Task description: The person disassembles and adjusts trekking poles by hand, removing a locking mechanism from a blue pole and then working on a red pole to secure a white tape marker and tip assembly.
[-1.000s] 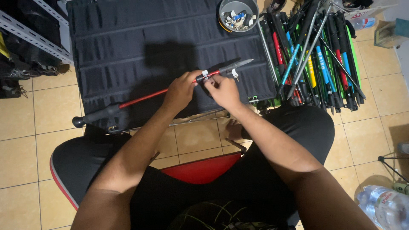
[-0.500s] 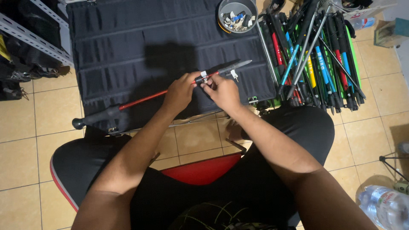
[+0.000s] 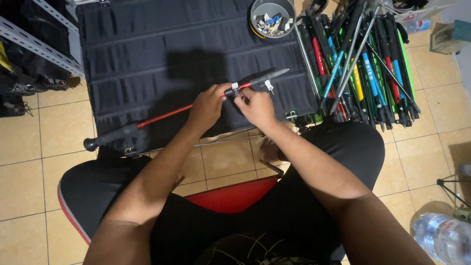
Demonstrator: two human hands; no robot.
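Fingers of the left hand (image 3: 206, 105) clench the red trekking pole (image 3: 167, 114), while the right hand (image 3: 255, 107) pinches its small white clamp (image 3: 235, 88) at 12 o'clock from the knuckles; pole lies across the black mat (image 3: 147, 54), seems light, stiff, best gripped mid-shaft

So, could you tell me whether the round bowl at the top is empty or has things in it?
It has things in it: the bowl holds a heap of small mixed parts, some blue and white.

head cam | worn view, looking steeply down | close over lap, floor mat (image 3: 147, 59) beyond
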